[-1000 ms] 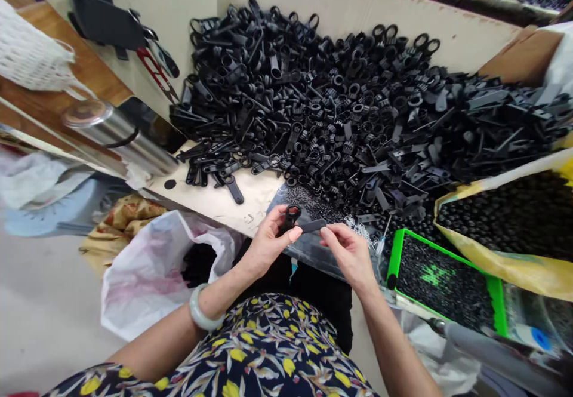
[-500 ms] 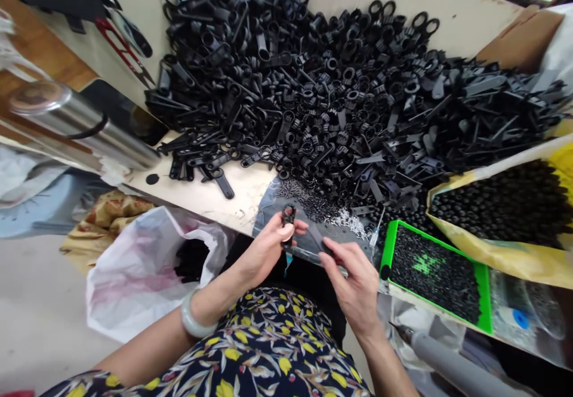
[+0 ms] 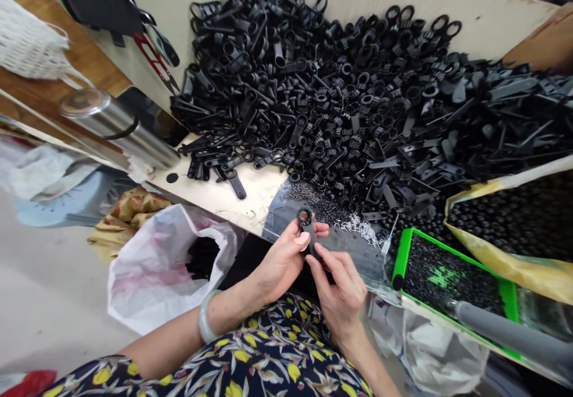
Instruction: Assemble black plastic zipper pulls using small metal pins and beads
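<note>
Between my hands is a black plastic part with a ring at one end and a flat handle. My left hand grips it, thumb pressed on its face, ring end pointing away from me. A flat dark plate seems to lie along the handle; the fingers partly cover it. My right hand pinches the lower end of this handle between thumb and fingertips. Just beyond the hands, a heap of tiny dark pieces and a pile of small silver pins lie on a grey mat.
A big heap of black ringed parts covers the table. To the right are a green tray of small black bits, a yellow bag and a grey cylindrical tool. Left stand a steel flask and a white bag.
My right hand has brought the flat plate from beside the ringed part onto its handle. The grey tool now reaches over the green tray. The whole view has shifted somewhat.
</note>
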{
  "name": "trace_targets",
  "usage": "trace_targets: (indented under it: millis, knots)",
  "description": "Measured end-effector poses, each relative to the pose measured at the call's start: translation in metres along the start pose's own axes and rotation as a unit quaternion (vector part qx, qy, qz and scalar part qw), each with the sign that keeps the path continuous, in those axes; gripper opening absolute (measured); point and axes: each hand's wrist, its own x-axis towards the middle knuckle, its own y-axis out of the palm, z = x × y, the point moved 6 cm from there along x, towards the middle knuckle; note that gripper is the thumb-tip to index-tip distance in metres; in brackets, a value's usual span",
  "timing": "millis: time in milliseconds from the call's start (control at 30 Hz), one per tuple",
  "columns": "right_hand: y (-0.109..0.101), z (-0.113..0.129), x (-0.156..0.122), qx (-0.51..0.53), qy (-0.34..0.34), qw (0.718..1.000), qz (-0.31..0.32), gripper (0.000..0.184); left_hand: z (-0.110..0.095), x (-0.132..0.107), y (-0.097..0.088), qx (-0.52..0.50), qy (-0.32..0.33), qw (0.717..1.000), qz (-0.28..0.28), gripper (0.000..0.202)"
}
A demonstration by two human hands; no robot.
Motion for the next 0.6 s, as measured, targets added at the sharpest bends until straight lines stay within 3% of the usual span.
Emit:
trace_targets:
  millis: [367,600]
  knots:
    - [-0.001,0.004,0.0,-0.014,-0.02,1.0,0.005,0.056,0.005,0.001,0.001,0.023,-0.005,1.0,-0.009,0.034]
    - [-0.003,0.007,0.006,-0.044,-0.034,0.998,0.0,0.036,0.015,0.003,0.001,0.04,0.004,0.999,0.001,0.033]
